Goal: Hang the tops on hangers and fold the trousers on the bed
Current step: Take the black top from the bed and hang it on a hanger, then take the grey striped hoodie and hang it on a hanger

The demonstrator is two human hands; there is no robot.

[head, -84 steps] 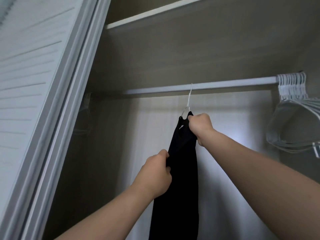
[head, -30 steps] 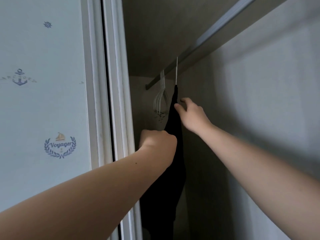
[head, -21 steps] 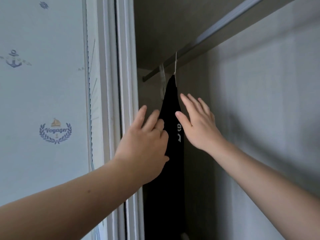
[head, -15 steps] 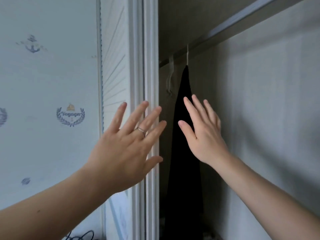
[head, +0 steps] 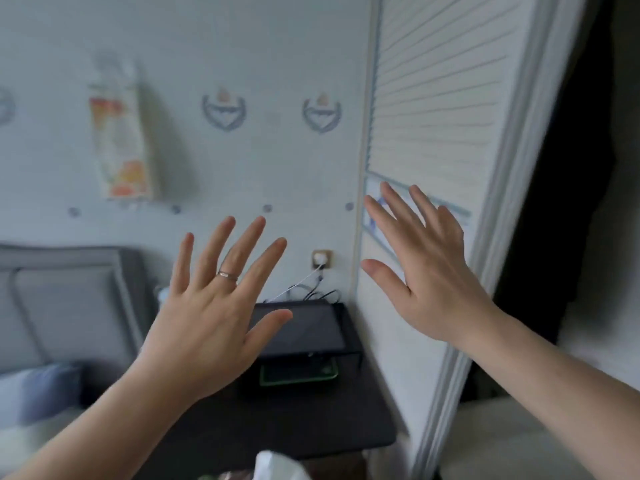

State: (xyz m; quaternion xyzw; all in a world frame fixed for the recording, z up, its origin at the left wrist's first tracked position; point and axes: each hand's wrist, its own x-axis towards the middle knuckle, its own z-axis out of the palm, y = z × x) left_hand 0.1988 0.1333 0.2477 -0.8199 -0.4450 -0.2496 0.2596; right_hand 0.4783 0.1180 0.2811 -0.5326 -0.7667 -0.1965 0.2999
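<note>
Nearest me, my left hand [head: 207, 317] and right hand [head: 429, 282] are raised with fingers spread wide, holding nothing. A ring [head: 227, 274] sits on the left. Below them stands a dark bedside table [head: 311, 420], with a grey headboard [head: 69, 299] to its left. Past the slatted wardrobe door [head: 440, 116], the black top [head: 581, 168] hangs blurred at far right, well apart from both hands.

louvred door [head: 440, 98]: matt white slats | side table [head: 311, 427]: dark matt | headboard [head: 69, 306]: grey cloth
</note>
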